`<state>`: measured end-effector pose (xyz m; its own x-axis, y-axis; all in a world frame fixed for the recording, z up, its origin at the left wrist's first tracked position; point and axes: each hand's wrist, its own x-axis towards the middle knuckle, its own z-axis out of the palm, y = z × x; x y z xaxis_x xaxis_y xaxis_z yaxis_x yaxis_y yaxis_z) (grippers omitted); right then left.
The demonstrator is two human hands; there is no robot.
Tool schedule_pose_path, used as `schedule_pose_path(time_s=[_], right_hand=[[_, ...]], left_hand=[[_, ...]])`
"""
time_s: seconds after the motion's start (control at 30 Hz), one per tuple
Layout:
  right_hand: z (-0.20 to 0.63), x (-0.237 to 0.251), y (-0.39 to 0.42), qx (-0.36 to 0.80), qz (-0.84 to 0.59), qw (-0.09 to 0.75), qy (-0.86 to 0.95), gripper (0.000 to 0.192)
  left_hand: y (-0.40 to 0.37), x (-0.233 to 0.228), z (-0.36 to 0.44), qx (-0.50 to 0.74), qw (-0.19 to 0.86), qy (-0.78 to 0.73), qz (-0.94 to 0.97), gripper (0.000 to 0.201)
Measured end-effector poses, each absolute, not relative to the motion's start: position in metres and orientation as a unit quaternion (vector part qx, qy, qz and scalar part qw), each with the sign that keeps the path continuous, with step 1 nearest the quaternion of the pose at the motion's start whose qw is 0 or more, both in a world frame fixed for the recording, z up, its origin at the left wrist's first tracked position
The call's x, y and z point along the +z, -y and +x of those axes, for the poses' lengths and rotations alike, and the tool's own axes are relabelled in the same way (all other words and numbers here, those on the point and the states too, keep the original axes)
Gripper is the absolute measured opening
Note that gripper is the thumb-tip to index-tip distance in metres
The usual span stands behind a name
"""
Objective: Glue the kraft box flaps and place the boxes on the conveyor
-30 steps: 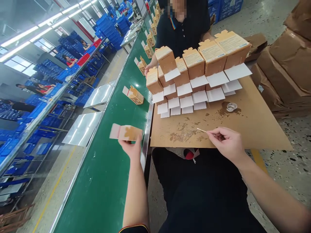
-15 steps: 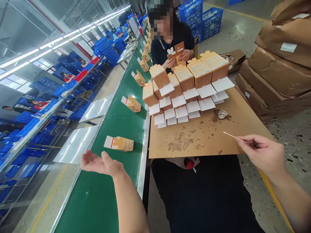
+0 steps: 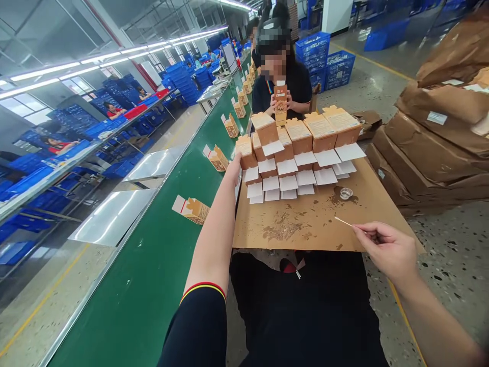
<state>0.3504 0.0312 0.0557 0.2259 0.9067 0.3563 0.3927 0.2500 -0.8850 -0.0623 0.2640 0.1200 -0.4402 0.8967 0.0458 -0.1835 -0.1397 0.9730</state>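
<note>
My left hand (image 3: 234, 171) reaches forward to the near left end of the stacked cartons. It is against the left side of a small brown carton (image 3: 246, 148), and its fingers are mostly hidden there. In my right hand (image 3: 385, 250), thumb and fingers pinch a thin cotton swab (image 3: 344, 221), its white tip pointing left over the cardboard-covered table (image 3: 367, 204). Beyond the swab tip, a small clear dish (image 3: 346, 193) sits on a wet patch. White flaps (image 3: 286, 183) hang open from the front of the stacked cartons.
Along my left runs a green conveyor belt (image 3: 153, 270) bearing spaced cartons, the closest one (image 3: 194, 210) beside my forearm. Across the table a co-worker (image 3: 301, 84) holds up a carton (image 3: 280, 102). Large brown paper-wrapped bundles (image 3: 412, 153) are piled at right; blue crates (image 3: 338, 69) stand behind.
My left hand has swung from over the belt to the left end of the stack. My right hand has moved left with the swab. The co-worker has raised a carton upright.
</note>
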Motion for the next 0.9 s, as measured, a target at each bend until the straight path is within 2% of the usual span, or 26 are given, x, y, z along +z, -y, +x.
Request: schedule_pose_path(time_s=[0.1,0.17,0.33,0.5,0.63,0.77,0.9], right_hand=[[0.363,0.057,-0.037,0.217,-0.588,0.545,0.557,0.032],[0.371,0.062,-0.046,0.206,-0.604,0.535,0.555,0.03],[0.387,0.081,-0.093,0.191,-0.648,0.439,0.592,0.007],[0.386,0.091,-0.144,0.188,-0.651,0.316,0.664,0.021],[0.381,0.09,-0.166,0.181,-0.648,0.265,0.691,0.03],[0.39,0.09,-0.165,0.181,-0.638,0.265,0.7,0.031],[0.378,0.083,-0.127,0.2,-0.63,0.332,0.673,0.015]], left_hand=[[-0.25,0.124,-0.066,0.653,0.397,-0.57,0.301,0.03],[-0.235,0.13,-0.073,0.665,0.378,-0.571,0.298,0.032],[-0.17,0.132,-0.09,0.7,0.383,-0.521,0.303,0.042],[-0.085,0.098,-0.075,0.637,0.463,-0.488,0.376,0.066],[-0.046,0.053,-0.041,0.63,0.478,-0.492,0.365,0.076],[-0.033,0.021,-0.025,0.618,0.453,-0.528,0.366,0.086],[-0.026,0.014,-0.025,0.593,0.436,-0.564,0.375,0.082]])
